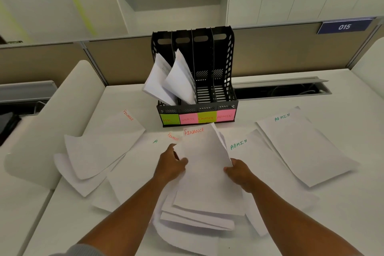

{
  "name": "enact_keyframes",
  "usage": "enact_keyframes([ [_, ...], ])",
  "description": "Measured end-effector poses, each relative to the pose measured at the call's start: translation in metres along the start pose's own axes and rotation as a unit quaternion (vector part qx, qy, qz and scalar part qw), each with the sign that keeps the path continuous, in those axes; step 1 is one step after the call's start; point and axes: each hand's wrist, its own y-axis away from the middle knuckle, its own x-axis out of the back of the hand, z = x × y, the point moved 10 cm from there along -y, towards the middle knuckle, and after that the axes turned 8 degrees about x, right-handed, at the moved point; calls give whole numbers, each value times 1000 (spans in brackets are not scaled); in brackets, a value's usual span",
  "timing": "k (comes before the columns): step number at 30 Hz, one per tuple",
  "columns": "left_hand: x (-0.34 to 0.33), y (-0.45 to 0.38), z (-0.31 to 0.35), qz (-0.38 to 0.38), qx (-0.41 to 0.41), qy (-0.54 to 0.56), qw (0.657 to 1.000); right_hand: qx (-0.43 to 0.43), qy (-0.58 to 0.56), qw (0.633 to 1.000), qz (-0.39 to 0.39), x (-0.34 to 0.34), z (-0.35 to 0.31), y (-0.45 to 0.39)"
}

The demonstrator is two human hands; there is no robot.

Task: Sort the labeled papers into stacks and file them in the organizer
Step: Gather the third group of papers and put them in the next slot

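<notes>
Currently a FINANCE stack [204, 168] is gripped at both side edges, left hand [171, 165] and right hand [241, 170] with fingers closed on it, just above the worktop [332, 214]. Next, the remaining FINANCE sheet [116, 131] should probably be gathered before filing in the organizer [197, 108], whose third slot [205, 118] is judged the target.

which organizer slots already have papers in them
The two leftmost slots of the organizer, above the green HR tag and pink tag. The FINANCE and ADMIN slots are empty.
</notes>
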Motion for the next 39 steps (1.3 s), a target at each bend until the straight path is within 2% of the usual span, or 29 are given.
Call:
enact_keyframes([
  [2, -19, 0, 9, -72, 44, 116, 990, -4, -22, 1000, -14, -4, -2, 1],
  [4, -37, 4, 17, -138, 88, 206, 965, -5, -43, 998, -38, -9, -4, 2],
  [7, -56, 11, 28, -193, 117, 284, 932, -4, -57, 996, -62, -14, -8, 2],
  [14, -68, 5, 22, -185, 157, 317, 917, 0, -137, 980, -146, -36, -19, 1],
  [17, -65, 1, 19, -194, 157, 313, 916, 24, -65, 991, -111, -33, -24, -5],
  [21, -54, -9, 20, -218, 132, 288, 923, 15, -53, 998, -37, -22, -19, -16],
  [23, -39, -19, 17, -194, 112, 260, 939, 10, -32, 999, -32, -21, -17, -19],
  [25, -17, -35, 4, -125, 107, 217, 962, 7, -22, 999, -28, -21, -16, -22],
  [27, 12, -52, -8, -39, 85, 129, 987, 6, -21, 1000, -22, -20, -15, -24],
  [29, 44, -64, -15, 46, 41, 9, 998, 5, -16, 1000, -15, -20, -16, -27],
  [31, 71, -73, -20, 122, 3, -121, 985, -1, -16, 1000, -5, -19, -15, -30],
  [34, 99, -84, -29, 184, -18, -263, 947, -10, -18, 1000, 5, -17, -15, -34],
  [36, 113, -93, -33, 202, -15, -297, 933, -20, -19, 1000, 9, -17, -13, -37],
  [39, 125, -108, -43, 198, 23, -297, 934, -33, -25, 999, 13, -18, -11, -41],
])
